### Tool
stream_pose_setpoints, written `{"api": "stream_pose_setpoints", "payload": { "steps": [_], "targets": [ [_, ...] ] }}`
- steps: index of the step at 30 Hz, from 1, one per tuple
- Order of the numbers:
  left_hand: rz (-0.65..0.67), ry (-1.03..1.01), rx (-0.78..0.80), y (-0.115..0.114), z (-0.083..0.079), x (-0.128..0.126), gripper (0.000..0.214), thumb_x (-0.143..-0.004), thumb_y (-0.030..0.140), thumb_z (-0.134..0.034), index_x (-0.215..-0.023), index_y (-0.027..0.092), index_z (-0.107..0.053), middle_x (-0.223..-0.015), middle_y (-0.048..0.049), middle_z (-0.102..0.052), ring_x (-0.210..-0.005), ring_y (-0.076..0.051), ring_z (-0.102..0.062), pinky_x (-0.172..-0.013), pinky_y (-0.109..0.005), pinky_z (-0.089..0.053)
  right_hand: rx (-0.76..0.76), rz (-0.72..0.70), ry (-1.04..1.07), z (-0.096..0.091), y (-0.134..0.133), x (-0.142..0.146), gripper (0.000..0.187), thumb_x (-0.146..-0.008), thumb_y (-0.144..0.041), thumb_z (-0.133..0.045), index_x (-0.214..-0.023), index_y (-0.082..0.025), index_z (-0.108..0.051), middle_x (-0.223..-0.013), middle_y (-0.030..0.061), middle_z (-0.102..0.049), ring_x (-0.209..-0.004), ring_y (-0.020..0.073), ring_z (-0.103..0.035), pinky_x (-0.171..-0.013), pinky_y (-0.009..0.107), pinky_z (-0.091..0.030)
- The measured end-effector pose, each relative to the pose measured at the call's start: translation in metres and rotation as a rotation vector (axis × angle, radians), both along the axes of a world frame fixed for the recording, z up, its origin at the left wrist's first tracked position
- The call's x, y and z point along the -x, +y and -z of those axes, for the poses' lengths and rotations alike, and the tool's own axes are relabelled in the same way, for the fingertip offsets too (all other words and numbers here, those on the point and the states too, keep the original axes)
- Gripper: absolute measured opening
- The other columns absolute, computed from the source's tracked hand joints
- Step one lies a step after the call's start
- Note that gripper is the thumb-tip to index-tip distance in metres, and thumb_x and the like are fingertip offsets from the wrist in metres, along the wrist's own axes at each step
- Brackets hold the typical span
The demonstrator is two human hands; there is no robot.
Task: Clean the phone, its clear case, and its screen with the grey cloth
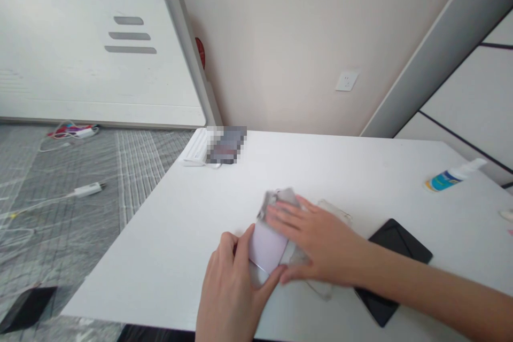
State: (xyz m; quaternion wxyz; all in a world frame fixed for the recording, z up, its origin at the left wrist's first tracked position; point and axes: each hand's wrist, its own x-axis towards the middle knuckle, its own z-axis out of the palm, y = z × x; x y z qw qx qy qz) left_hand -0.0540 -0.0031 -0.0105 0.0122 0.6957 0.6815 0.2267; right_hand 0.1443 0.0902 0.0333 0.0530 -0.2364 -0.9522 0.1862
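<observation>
Pinching between thumb and fingers, the left hand (230,278) is holding a flat lilac object (266,246) by its edges, just below the frame's centre. Over its upper end, the right hand (316,240) is laying stretched fingers on a grey cloth (268,206), thumb standing apart. Something transparent (336,211) is lying partly behind this hand. Farther right, a black flat item (401,238) is resting on the white table (160,256), and a spray bottle (447,179) is showing at the frame's right side.
</observation>
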Motion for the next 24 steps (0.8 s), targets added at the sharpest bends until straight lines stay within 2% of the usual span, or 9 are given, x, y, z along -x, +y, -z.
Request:
{"api": "stream_pose_setpoints", "payload": {
  "steps": [2,3,6,9,12,14,18,21,24],
  "targets": [
    [0.014,0.01,-0.019,0.0,0.0,0.0,0.07,-0.083,0.056,-0.074,-0.136,0.018,-0.049,-0.101,-0.005,-0.052,-0.084,-0.026,-0.065,-0.072,-0.045,-0.06,-0.042,0.07,0.0,0.003,0.003,0.001,0.095,-0.089,-0.077,-0.053,-0.157,-0.012,-0.038,-0.164,0.0171,-0.034,-0.152,0.0356,-0.031,-0.128,0.058,-0.013],
    [0.018,0.015,-0.019,0.0,0.0,0.0,0.067,-0.084,0.054,-0.075,-0.134,0.017,-0.05,-0.1,-0.0045,-0.052,-0.082,-0.025,-0.065,-0.071,-0.043,-0.06,-0.051,0.027,0.017,0.004,0.002,0.002,0.089,-0.094,-0.072,-0.052,-0.155,-0.009,-0.04,-0.162,0.0179,-0.036,-0.152,0.0349,-0.033,-0.128,0.056,-0.017],
    [0.038,0.048,-0.02,0.002,-0.001,0.002,0.061,-0.079,0.038,-0.081,-0.128,0.016,-0.052,-0.095,-0.0025,-0.052,-0.075,-0.023,-0.065,-0.065,-0.039,-0.06,-0.074,-0.21,0.106,0.01,-0.003,0.006,0.049,-0.108,-0.034,-0.047,-0.149,-0.009,-0.048,-0.155,0.0118,-0.05,-0.148,0.0225,-0.041,-0.126,0.037,-0.027],
    [0.065,0.129,-0.05,0.006,-0.005,0.007,0.058,-0.084,0.042,-0.075,-0.132,0.016,-0.053,-0.096,-0.0025,-0.053,-0.072,-0.021,-0.067,-0.065,-0.037,-0.061,-0.097,-0.247,0.154,0.011,0.006,0.003,0.036,-0.103,-0.01,-0.048,-0.135,-0.015,-0.062,-0.143,0.0044,-0.063,-0.138,0.0138,-0.054,-0.117,0.024,-0.039],
    [0.114,0.244,-0.082,0.011,-0.013,0.015,0.053,-0.095,0.053,-0.057,-0.132,0.015,-0.056,-0.097,-0.0038,-0.058,-0.066,-0.019,-0.069,-0.057,-0.033,-0.059,-0.134,-0.085,0.173,0.008,0.038,-0.014,0.034,-0.097,-0.005,-0.052,-0.119,-0.023,-0.07,-0.125,-0.0005,-0.074,-0.114,0.0125,-0.07,-0.101,0.022,-0.051],
    [0.171,0.282,-0.106,0.012,-0.019,0.022,0.05,-0.1,0.054,-0.046,-0.129,0.015,-0.059,-0.096,-0.0043,-0.063,-0.061,-0.017,-0.069,-0.051,-0.03,-0.055,-0.19,0.102,0.195,0.004,0.063,-0.028,0.033,-0.096,-0.003,-0.049,-0.115,-0.021,-0.071,-0.117,0.0035,-0.077,-0.104,0.0171,-0.073,-0.093,0.028,-0.054],
    [0.231,0.091,-0.115,0.015,-0.028,0.035,0.037,-0.106,0.042,-0.037,-0.121,0.021,-0.063,-0.079,0.0029,-0.073,-0.059,-0.013,-0.071,-0.055,-0.022,-0.052,-0.286,0.367,0.238,-0.011,0.089,-0.048,0.035,-0.096,-0.001,-0.042,-0.12,-0.012,-0.066,-0.126,0.0171,-0.069,-0.117,0.0283,-0.065,-0.097,0.043,-0.051],
    [0.104,-0.128,-0.009,0.018,-0.031,0.043,0.033,-0.102,0.046,-0.041,-0.1,0.025,-0.067,-0.057,0.0084,-0.069,-0.042,-0.012,-0.062,-0.046,-0.02,-0.045,-0.251,0.264,0.202,-0.029,0.079,-0.052,0.035,-0.096,-0.002,-0.044,-0.12,-0.017,-0.065,-0.128,0.0117,-0.067,-0.122,0.0257,-0.059,-0.102,0.041,-0.046],
    [-0.026,-0.283,0.174,0.018,-0.032,0.051,0.042,-0.096,0.059,-0.041,-0.088,0.026,-0.066,-0.052,0.0072,-0.066,-0.047,-0.015,-0.063,-0.051,-0.022,-0.046,-0.127,0.033,0.075,-0.04,0.063,-0.054,0.022,-0.091,-0.015,-0.069,-0.111,-0.023,-0.068,-0.113,0.0026,-0.071,-0.106,0.0195,-0.065,-0.09,0.03,-0.05]
  ]
}}
